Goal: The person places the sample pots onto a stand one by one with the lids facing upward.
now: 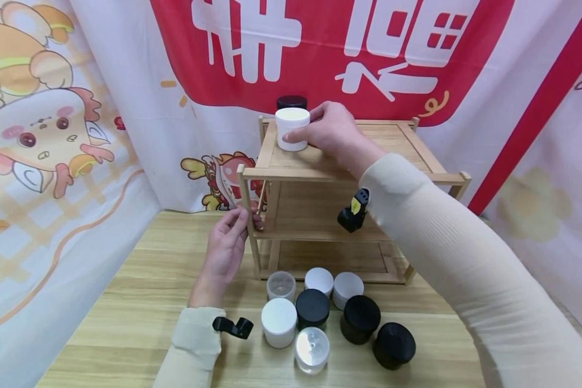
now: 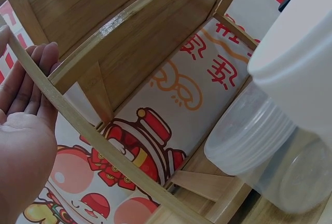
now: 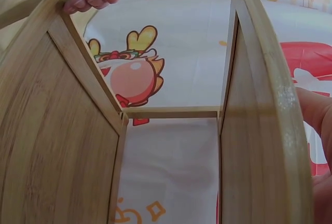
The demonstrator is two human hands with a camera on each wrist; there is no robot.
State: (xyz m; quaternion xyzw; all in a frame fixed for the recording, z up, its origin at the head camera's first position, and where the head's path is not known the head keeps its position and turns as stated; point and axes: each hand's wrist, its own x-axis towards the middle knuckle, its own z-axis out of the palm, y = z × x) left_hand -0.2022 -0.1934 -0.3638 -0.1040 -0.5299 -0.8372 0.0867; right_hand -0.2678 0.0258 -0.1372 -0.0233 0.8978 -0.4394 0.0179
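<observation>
A printed cloth (image 1: 111, 178) hangs behind a wooden table (image 1: 160, 275), and along the table's back edge stands a three-tier wooden rack (image 1: 388, 137). The right hand (image 1: 332, 126) reaches over the rack's front edge, thumb and fingers closed about a white jar (image 1: 291, 121). The left hand (image 1: 225, 242) has thumb and fingers on either side of the rack's front-left post, lightly pinching it.

The white jar is at the left edge of the top shelf, directly in front of a black-lidded jar (image 1: 292, 101) near the back-left corner; whether its base bears fully on the board, I cannot tell from this angle.

The work looks near its start: one jar is up and a second is at its spot, not yet released. Eight others are left on the table, before the rack's lower front edge: three black jars (image 1: 360, 319), three with white lids (image 1: 278, 318), and two clear jars, one at the rack's foot (image 1: 281, 285), the other nearest the wearer (image 1: 312, 350).
</observation>
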